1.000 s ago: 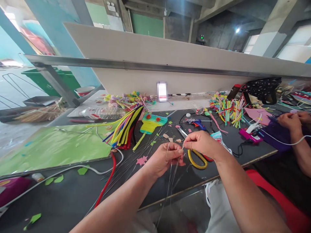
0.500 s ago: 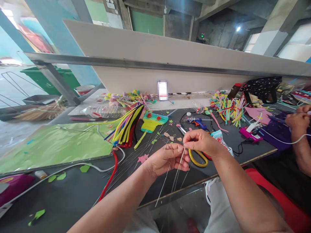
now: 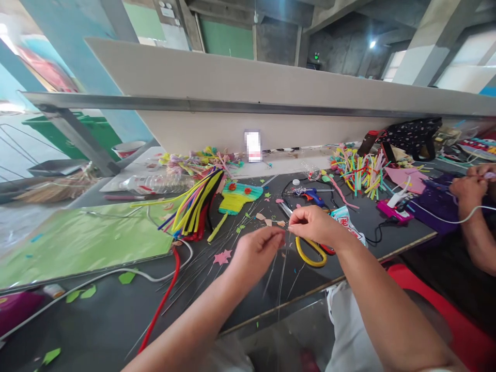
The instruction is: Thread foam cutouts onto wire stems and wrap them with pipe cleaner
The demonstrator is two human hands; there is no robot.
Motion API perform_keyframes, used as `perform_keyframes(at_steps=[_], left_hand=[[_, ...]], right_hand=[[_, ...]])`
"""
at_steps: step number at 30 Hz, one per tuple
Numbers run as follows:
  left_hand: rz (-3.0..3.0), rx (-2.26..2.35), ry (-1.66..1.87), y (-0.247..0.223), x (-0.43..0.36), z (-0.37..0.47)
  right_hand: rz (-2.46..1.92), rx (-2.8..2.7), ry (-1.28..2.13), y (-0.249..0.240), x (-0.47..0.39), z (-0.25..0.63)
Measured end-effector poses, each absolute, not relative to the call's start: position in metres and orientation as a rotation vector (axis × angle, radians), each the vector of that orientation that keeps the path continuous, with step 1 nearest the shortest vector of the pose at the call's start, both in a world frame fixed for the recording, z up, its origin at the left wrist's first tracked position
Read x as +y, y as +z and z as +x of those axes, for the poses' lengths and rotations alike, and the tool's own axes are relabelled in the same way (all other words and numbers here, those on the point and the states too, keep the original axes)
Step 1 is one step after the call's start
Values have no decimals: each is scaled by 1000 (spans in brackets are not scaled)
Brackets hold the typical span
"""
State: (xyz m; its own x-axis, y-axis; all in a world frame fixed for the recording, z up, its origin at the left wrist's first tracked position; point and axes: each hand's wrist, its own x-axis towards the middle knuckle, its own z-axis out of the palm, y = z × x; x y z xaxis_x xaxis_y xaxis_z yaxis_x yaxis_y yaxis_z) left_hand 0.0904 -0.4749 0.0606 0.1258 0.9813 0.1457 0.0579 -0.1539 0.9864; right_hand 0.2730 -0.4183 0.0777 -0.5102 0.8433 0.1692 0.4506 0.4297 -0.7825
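Observation:
My left hand (image 3: 259,253) and my right hand (image 3: 315,225) are close together above the front of the table, both with fingers pinched. Thin pale wires (image 3: 281,279) hang down from between them past the table edge. The fingertips of both hands are closed on these wires, though the exact grip is too small to make out. Just below my right hand lie scissors with yellow handles (image 3: 312,257), their blades partly hidden by it. More loose thin wires (image 3: 194,276) are spread on the dark table left of my left hand.
A bundle of coloured pipe cleaners (image 3: 197,206) lies by a green sheet (image 3: 77,240). Behind my hands are a yellow and turquoise fuzzy piece (image 3: 240,199) and a blue glue gun (image 3: 313,196). A co-worker's hands (image 3: 470,186) are at the right, near a pink power strip (image 3: 395,212).
My left hand has turned over, its open-looking fingers now curled in with the back of the hand up. The hanging wires have shifted. The camera view has moved slightly.

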Motion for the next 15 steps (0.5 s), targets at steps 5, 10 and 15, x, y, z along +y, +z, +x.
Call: perform_keyframes(at_steps=[5, 10, 15], left_hand=[[1088, 913, 906, 48, -476, 110], [836, 731, 835, 51, -482, 112], [742, 684, 901, 46, -487, 113]], right_hand=[[-1131, -2175, 989, 80, -421, 270], [-1121, -2156, 1102, 80, -422, 270], [-1100, -2087, 1247, 79, -423, 271]])
